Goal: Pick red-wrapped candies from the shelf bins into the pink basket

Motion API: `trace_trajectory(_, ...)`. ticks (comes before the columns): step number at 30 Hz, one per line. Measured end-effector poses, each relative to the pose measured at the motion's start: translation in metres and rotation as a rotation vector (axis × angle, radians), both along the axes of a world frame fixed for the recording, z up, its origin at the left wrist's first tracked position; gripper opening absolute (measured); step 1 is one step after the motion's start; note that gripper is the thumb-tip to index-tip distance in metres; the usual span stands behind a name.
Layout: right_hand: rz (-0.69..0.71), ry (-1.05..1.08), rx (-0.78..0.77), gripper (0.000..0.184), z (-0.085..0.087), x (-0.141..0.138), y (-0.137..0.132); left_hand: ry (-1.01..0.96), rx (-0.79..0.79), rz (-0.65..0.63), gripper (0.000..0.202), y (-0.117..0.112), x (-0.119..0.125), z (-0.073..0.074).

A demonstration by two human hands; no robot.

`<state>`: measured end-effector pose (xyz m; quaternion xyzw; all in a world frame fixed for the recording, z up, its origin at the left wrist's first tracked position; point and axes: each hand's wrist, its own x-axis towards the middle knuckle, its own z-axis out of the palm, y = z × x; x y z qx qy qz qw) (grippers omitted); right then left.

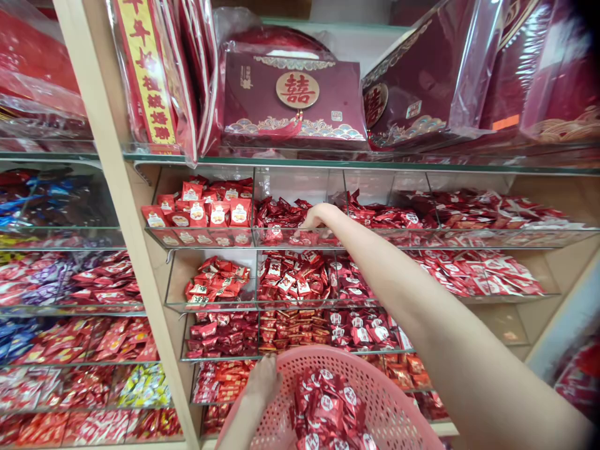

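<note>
My left hand point(265, 379) is closed over the left rim of a pink perforated plastic basket point(389, 381). A heap of dark red wrapped packets point(325, 409) with white round labels lies in the basket. My right arm stretches across to the upper candy shelf. There my right hand point(322, 217) reaches over the clear front lip into the middle compartment of dark red packets point(281, 211). Its fingers are curled down among these packets, and the fingertips are partly hidden.
Left of it, a compartment holds bright red packets point(201, 209). Lower shelves carry more red packets point(295, 275) between clear dividers. Maroon gift boxes point(295, 94) stand on the glass shelf point(300, 164) above. A wooden upright point(126, 237) separates the left shelves with blue and yellow sweets.
</note>
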<state>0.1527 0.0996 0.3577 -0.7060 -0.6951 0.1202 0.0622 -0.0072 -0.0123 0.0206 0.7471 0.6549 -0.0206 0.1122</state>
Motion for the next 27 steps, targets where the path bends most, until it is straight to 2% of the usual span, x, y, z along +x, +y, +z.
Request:
trace_trajectory(2, -0.002, -0.044, -0.168, 0.043, 0.002, -0.002, 0.002, 0.014, 0.001, -0.004, 0.048, 0.000, -0.001, 0.001)
trace_trajectory(5, 0.027, -0.105, -0.260, 0.041, 0.005, -0.002, 0.001, 0.028, -0.003, -0.012, 0.049, -0.001, -0.002, 0.002)
trace_trajectory(11, -0.021, -0.021, -0.173, 0.044, 0.006, -0.001, 0.000, 0.023, -0.015, -0.013, 0.050, -0.003, -0.001, 0.006)
trace_trajectory(16, -0.040, 0.021, -0.201, 0.036, 0.013, 0.006, 0.000, -0.002, -0.018, -0.001, 0.051, -0.003, -0.002, 0.003)
trace_trajectory(18, -0.022, 0.073, -0.151, 0.031, 0.019, 0.007, -0.003, -0.013, -0.017, 0.007, 0.052, -0.003, -0.002, 0.003)
trace_trajectory(22, 0.067, 0.258, 0.058, 0.021, 0.027, -0.006, -0.014, -0.014, -0.015, 0.022, 0.050, -0.004, 0.000, 0.003)
trace_trajectory(24, 0.093, 0.332, 0.168, 0.018, 0.025, -0.020, -0.016, -0.011, -0.016, 0.013, 0.050, -0.003, 0.000, 0.003)
trace_trajectory(27, 0.088, 0.328, 0.319, 0.024, 0.017, -0.040, -0.012, -0.011, -0.009, 0.001, 0.051, -0.003, -0.002, -0.001)
